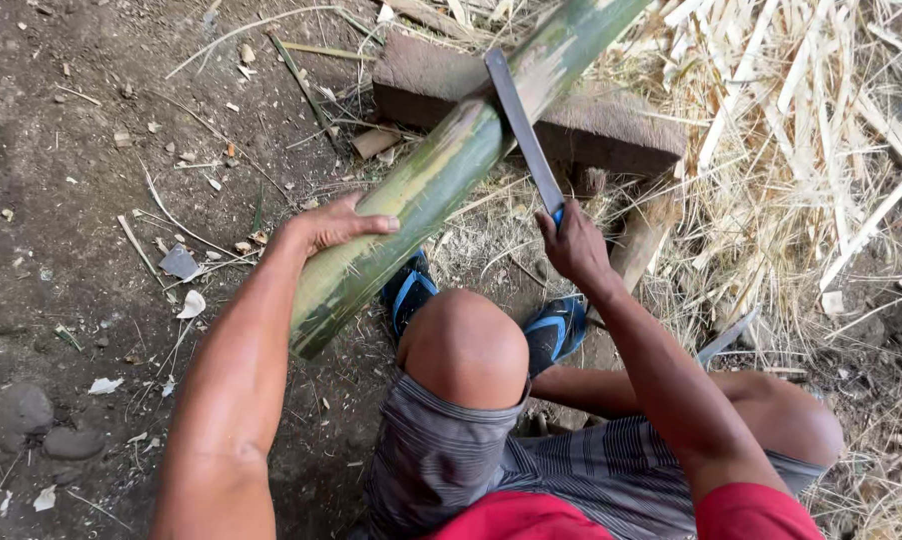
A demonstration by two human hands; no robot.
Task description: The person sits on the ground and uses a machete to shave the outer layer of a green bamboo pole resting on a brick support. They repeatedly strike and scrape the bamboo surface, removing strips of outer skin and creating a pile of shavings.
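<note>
The green bamboo pole (441,175) lies slanted across a wooden block (611,125), which lifts it off the ground. The left hand (336,222) clasps the pole to steady it. The right hand (574,243) grips a machete (524,130), its blade laid on the bamboo over the block.

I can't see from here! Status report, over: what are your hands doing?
Left hand steadies green bamboo pole on wooden block. Right hand grips long blade laid across pole. Nothing blocking.
</note>
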